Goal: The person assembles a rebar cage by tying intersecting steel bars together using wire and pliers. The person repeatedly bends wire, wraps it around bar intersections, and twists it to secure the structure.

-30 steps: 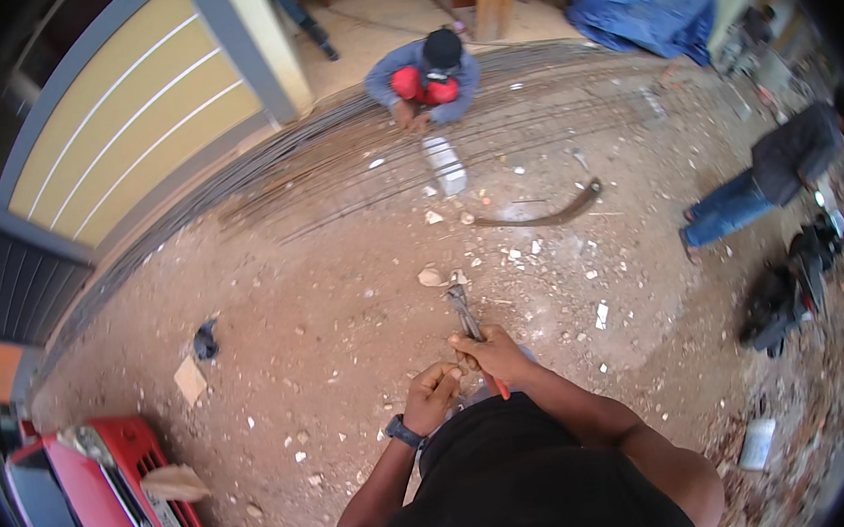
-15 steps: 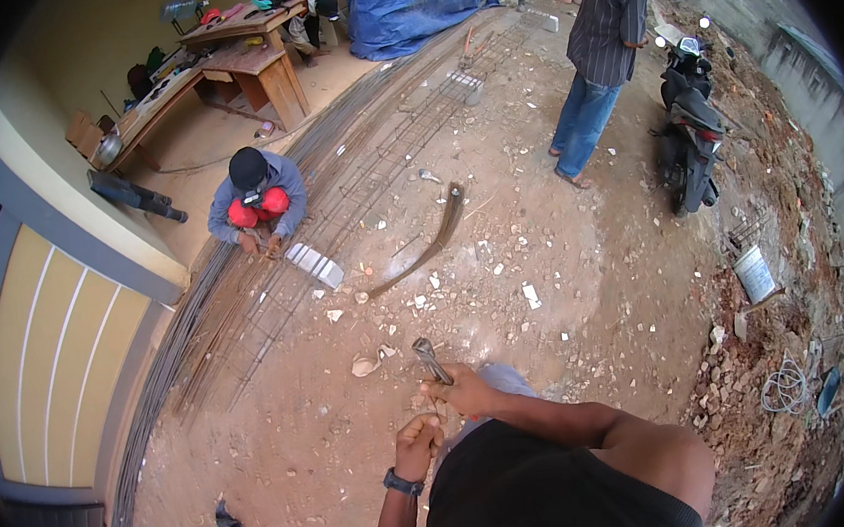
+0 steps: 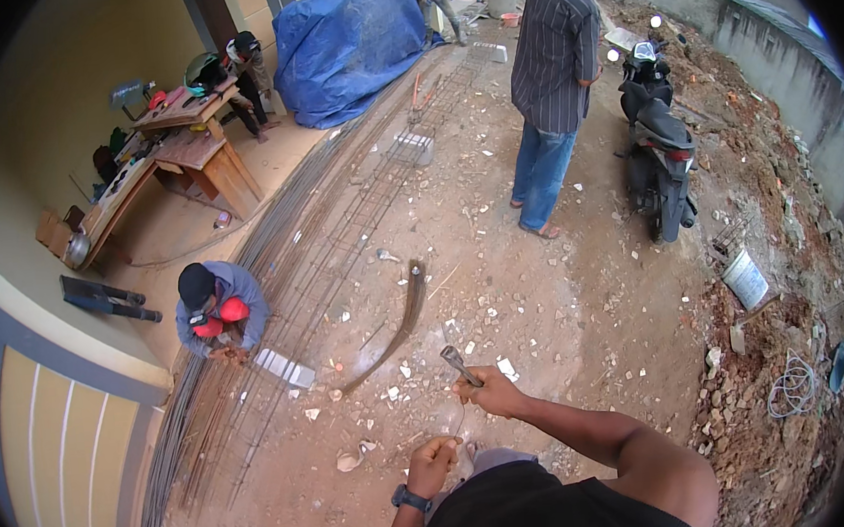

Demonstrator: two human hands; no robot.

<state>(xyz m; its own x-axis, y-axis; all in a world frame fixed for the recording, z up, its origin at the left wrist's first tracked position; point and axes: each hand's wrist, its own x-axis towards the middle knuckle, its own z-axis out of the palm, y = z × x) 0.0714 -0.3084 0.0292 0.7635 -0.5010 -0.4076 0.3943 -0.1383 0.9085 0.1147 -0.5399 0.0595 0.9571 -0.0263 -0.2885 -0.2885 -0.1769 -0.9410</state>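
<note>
My right hand (image 3: 494, 394) closed around a metal tool (image 3: 459, 365) held above the dirt ground (image 3: 566, 301), my left hand (image 3: 432, 465) fisted near my body, grip contents unclear, curved bar (image 3: 402, 325) lying just ahead

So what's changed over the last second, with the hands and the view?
The view has swung round: the crouching person in the red top slid from top centre to the left, and a standing person in a striped shirt and a dark motorbike came into view. The right hand keeps its grip on the grey metal tool; the left hand stays fisted just below.
</note>
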